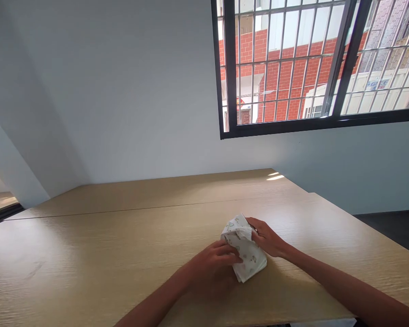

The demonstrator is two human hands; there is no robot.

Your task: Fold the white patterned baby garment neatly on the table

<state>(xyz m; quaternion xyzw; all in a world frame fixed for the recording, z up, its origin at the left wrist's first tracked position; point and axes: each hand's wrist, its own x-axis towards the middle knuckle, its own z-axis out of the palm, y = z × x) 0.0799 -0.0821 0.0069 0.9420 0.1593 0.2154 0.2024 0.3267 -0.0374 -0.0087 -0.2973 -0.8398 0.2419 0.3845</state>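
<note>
A white cloth (250, 259) with a small scattered print lies bunched and partly folded on the wooden table, its upper part raised a little. My right hand (266, 237) grips it along the upper right side, the fingers behind the fabric and the thumb in front. From the left, my left hand (220, 259) reaches over the cloth's near left edge. Its fingers are somewhat apart and rest against the fabric, not wrapped round it. The underside of the cloth and part of its left edge are hidden.
The pale wooden table (105, 254) stretches to a grey wall (139, 91), with a seam across its far part. A barred window (293, 63) is at the upper right. Below the table's near edge shows a pale object (323, 323); dark floor (391, 229) lies to the right.
</note>
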